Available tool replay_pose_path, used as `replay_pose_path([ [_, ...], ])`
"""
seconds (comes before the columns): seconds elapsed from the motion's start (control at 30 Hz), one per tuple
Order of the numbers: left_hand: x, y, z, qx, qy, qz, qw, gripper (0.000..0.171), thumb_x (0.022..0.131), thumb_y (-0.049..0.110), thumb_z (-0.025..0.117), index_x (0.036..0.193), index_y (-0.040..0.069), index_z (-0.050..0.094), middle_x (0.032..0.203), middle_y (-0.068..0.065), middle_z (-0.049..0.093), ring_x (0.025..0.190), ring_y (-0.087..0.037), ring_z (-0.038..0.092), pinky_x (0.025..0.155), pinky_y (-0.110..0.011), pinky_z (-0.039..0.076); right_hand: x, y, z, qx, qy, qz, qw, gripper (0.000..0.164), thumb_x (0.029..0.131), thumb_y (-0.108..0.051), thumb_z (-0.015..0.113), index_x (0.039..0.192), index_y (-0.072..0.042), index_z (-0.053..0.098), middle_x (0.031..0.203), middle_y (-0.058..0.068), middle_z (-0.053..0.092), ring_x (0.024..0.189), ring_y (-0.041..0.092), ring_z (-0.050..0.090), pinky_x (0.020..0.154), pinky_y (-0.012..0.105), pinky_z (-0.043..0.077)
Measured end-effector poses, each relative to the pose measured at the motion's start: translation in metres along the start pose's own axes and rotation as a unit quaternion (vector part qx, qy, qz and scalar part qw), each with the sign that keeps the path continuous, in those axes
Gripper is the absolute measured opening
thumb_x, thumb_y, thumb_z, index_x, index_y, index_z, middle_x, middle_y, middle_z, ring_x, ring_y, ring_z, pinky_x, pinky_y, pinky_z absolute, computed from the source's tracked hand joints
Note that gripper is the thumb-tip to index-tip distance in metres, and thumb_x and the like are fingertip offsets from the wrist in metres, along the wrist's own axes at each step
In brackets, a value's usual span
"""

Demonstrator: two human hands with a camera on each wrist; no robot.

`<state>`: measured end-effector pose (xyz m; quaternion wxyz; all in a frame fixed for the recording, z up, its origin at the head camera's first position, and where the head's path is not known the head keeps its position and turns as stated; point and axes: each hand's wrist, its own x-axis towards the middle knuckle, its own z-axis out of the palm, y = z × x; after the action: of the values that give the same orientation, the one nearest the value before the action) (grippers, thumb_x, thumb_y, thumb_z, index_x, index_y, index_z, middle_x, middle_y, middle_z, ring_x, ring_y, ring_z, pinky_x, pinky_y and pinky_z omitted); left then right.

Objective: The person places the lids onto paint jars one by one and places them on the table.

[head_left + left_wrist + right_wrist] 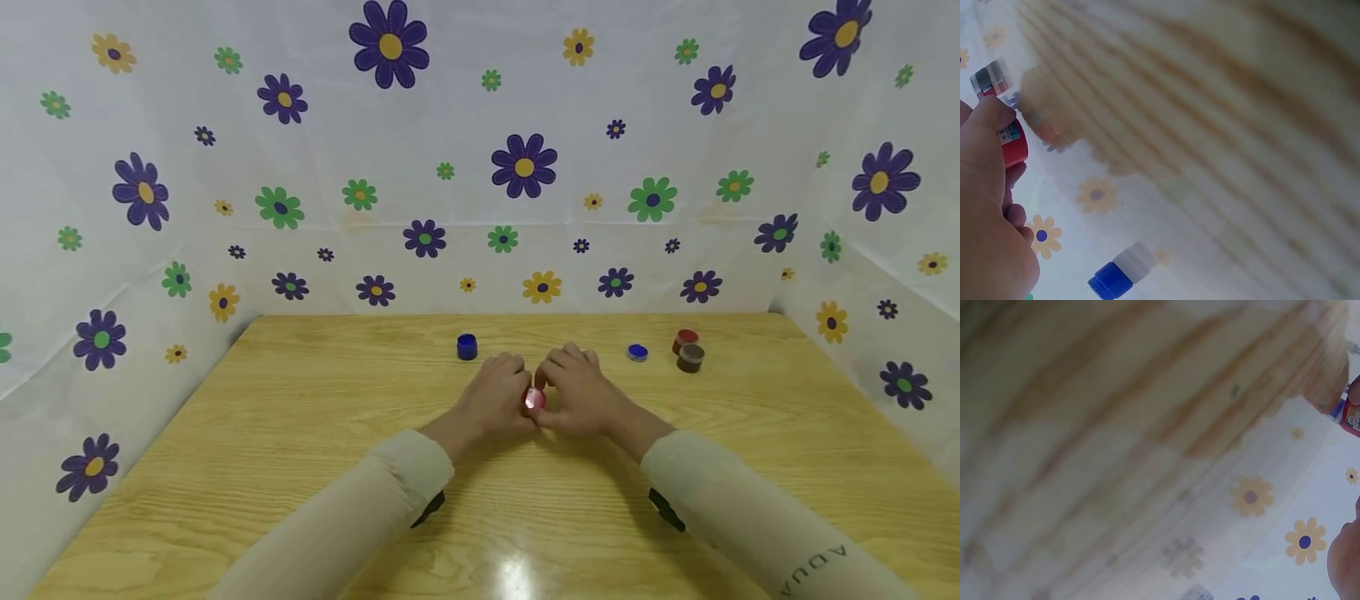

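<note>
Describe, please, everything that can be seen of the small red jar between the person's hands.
The red jar is small and round, apparently plastic, with a smooth red body and a pale printed label on its side. Glare on it in the head view hides whether it is closed. The left hand and right hand grip it from either side, over the middle of the table; its exact tilt, and whether it touches the table, are unclear.

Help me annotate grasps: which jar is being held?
The red jar between the left hand and right hand. The blue jar, brown jar and other red jar stand untouched.
</note>
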<state>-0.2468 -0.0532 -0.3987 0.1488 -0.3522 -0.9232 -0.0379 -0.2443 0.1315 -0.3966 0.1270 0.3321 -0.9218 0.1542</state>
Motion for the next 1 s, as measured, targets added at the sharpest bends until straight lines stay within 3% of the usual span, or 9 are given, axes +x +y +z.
replay_pose_path([
  [0.4,-0.0003,-0.0019,0.0004,-0.008,-0.006,-0.003,0.9999,0.035,0.074,0.041,0.080,0.074,0.014,0.057,0.080,0.003,0.048,0.077,-0.015,0.042,0.072,-0.028,0.033,0.0021,-0.0046,-0.0013,-0.016,-0.015,0.035,0.999,0.032,0.082,-0.047,0.074,0.085,-0.021,0.057,0.091,-0.006,0.054,0.090,0.016,0.038,0.080,0.036,0.026],
  [0.77,0.0007,-0.0005,-0.0010,-0.006,-0.010,-0.005,0.9999,0.033,0.076,0.042,0.078,0.080,0.014,0.060,0.083,0.003,0.049,0.080,-0.015,0.043,0.076,-0.029,0.036,0.0022,-0.0028,-0.0016,-0.010,-0.012,0.032,0.999,0.034,0.082,-0.047,0.075,0.084,-0.018,0.058,0.087,-0.005,0.054,0.087,0.016,0.039,0.081,0.035,0.031],
  [1.0,0.0004,0.0009,-0.0027,-0.014,-0.025,-0.021,0.9994,0.033,0.078,0.041,0.077,0.086,0.012,0.064,0.083,0.003,0.050,0.082,-0.016,0.043,0.079,-0.029,0.037,0.0022,-0.0023,-0.0014,-0.005,-0.018,0.004,1.000,0.034,0.086,-0.044,0.071,0.100,-0.013,0.063,0.091,-0.003,0.056,0.088,0.017,0.041,0.081,0.035,0.034],
])
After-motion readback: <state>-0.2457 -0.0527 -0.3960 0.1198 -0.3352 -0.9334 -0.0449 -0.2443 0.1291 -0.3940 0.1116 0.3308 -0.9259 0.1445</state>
